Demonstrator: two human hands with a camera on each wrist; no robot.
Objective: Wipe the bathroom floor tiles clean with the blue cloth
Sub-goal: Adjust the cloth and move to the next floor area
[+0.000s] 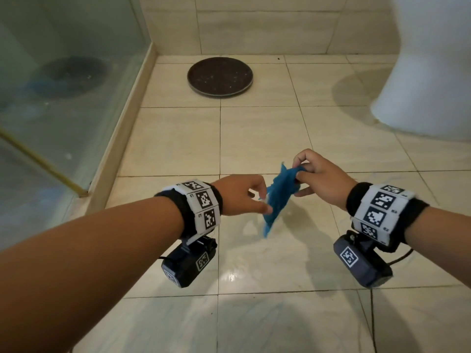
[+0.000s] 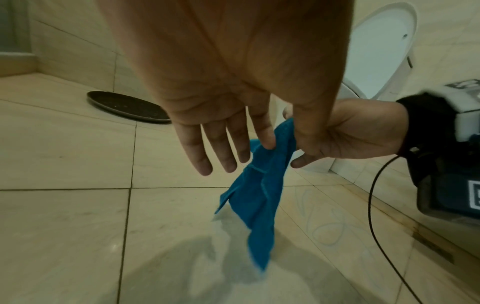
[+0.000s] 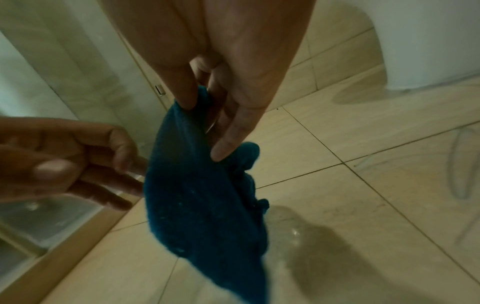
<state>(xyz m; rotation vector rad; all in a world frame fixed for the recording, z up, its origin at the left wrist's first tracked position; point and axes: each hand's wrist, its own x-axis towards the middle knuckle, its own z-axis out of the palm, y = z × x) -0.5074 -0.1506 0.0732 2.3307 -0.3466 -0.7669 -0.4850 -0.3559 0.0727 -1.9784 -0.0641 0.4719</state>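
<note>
The blue cloth [image 1: 276, 200] hangs crumpled in the air between my two hands, above the beige floor tiles [image 1: 178, 141]. My right hand [image 1: 299, 171] pinches its top edge between thumb and fingers; the right wrist view shows that hand [image 3: 205, 123] gripping the cloth [image 3: 202, 195] from above. My left hand [image 1: 263, 197] reaches in from the left with fairly straight fingers. In the left wrist view its index fingertip [image 2: 269, 144] touches the cloth [image 2: 259, 201]. The cloth's lower tip dangles just above the floor.
A dark round tray [image 1: 219, 77] lies on the floor by the back wall. A white toilet base [image 1: 428, 85] stands at the right. A glass shower screen [image 1: 63, 98] and its raised curb [image 1: 127, 131] run along the left. Wet patches [image 1: 254, 263] shine on the tiles below my hands.
</note>
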